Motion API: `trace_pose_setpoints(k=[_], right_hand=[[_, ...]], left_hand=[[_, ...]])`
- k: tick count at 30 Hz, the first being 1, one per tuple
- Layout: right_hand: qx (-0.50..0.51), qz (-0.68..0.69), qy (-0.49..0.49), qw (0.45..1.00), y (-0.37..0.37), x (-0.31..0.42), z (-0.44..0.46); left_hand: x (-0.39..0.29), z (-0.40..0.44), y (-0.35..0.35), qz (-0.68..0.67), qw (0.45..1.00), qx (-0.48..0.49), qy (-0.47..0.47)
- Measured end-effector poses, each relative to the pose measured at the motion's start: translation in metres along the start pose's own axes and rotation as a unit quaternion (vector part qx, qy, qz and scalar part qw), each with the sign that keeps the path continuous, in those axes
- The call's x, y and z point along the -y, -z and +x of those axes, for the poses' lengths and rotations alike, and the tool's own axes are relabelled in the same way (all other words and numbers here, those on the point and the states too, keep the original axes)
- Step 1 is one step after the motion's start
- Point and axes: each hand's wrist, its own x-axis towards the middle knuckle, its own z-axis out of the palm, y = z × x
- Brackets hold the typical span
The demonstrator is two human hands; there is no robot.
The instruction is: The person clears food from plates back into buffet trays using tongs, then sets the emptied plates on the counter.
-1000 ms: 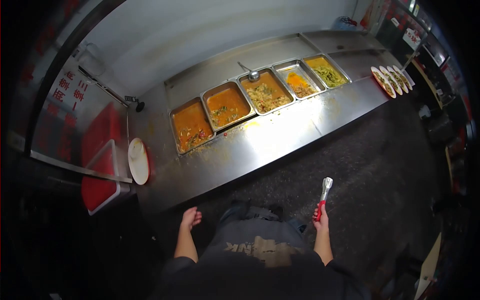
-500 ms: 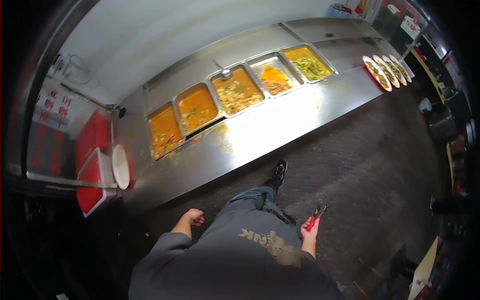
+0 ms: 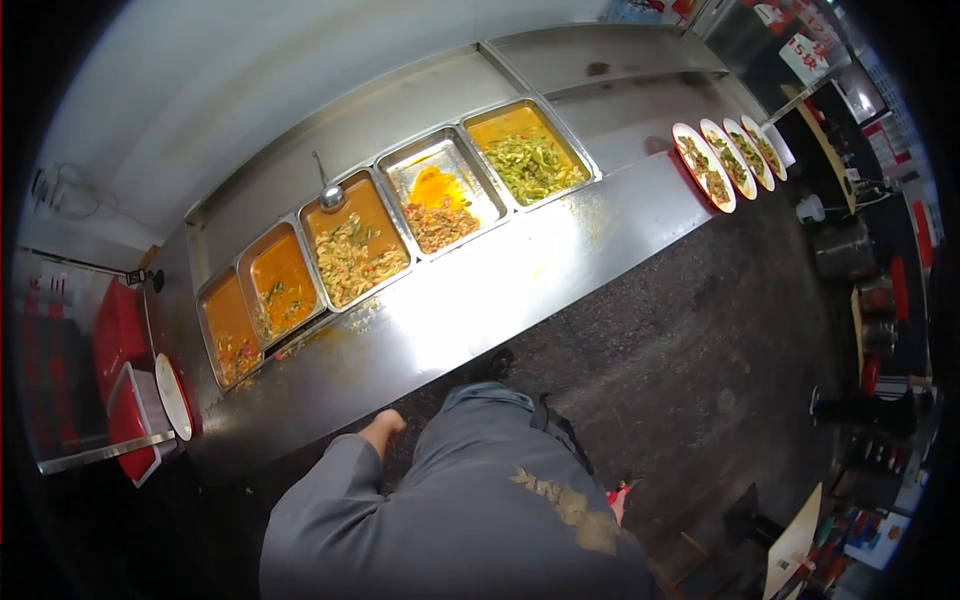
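Observation:
My left hand point(image 3: 391, 422) hangs beside my body below the counter's front edge, with its fingers curled and nothing seen in them. Low on the right, my right hand point(image 3: 617, 503) is mostly hidden by my shirt and grips red-handled tongs point(image 3: 619, 492). On the steel counter point(image 3: 480, 290) several metal trays of food stand in a row. A ladle point(image 3: 331, 195) rests in the middle tray of chopped food in brown sauce point(image 3: 352, 258). Beside it are a partly emptied tray point(image 3: 437, 205) and one of green vegetables point(image 3: 530, 165).
Several oval plates of food point(image 3: 704, 168) stand at the counter's right end. A white plate with a red rim point(image 3: 173, 397) lies at the left end, next to red bins point(image 3: 120, 330). Pots point(image 3: 843, 250) stand at the right, beyond the dark floor.
The view has shifted to the right along the counter, and the trays look closer. The tongs have dropped lower and are now largely hidden beside my body. My left hand still hangs with curled fingers.

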Motion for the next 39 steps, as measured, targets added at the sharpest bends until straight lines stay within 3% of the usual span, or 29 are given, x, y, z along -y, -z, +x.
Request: trace_pose_setpoints(k=[4,7,10,11,16,20,23,29,32,35,39], right_hand=[[0.012,-0.002,0.036,0.999,-0.056,0.074,0.004],[-0.013,0.000,0.002,1.000,-0.084,0.121,0.038],[-0.024,-0.002,-0.065,0.998,-0.105,0.172,0.097],[-0.020,-0.002,-0.090,0.996,-0.112,0.192,0.118],[0.042,-0.065,0.009,0.997,-0.147,0.317,0.196],[0.067,-0.052,-0.029,0.996,-0.168,0.433,0.217],[0.073,0.002,-0.009,0.997,-0.189,0.506,0.253],[0.115,0.028,0.004,0.993,-0.237,0.592,0.301],[0.082,0.000,-0.001,0.997,-0.259,0.609,0.310],[0.114,-0.105,0.029,0.987,-0.252,0.631,0.327],[0.051,-0.077,0.080,0.992,-0.241,0.708,0.304]], left_hand=[[-0.055,-0.003,0.012,-0.136,0.989,-0.056,-0.002],[-0.076,0.002,0.019,0.168,0.975,-0.013,-0.144],[-0.090,0.068,-0.001,-0.174,0.983,0.050,-0.042],[-0.110,0.053,-0.005,-0.185,0.982,0.007,-0.035],[-0.252,-0.096,-0.007,-0.248,0.956,-0.151,-0.047],[-0.343,-0.133,0.004,-0.494,0.858,-0.121,-0.074],[-0.402,-0.147,0.031,-0.509,0.836,-0.132,-0.157],[-0.521,-0.209,0.086,-0.528,0.815,-0.125,-0.202],[-0.595,-0.253,0.125,-0.568,0.773,-0.144,-0.242],[-0.678,-0.263,0.175,-0.599,0.703,-0.119,-0.364],[-0.833,-0.294,0.245,-0.590,0.664,-0.088,-0.451]])
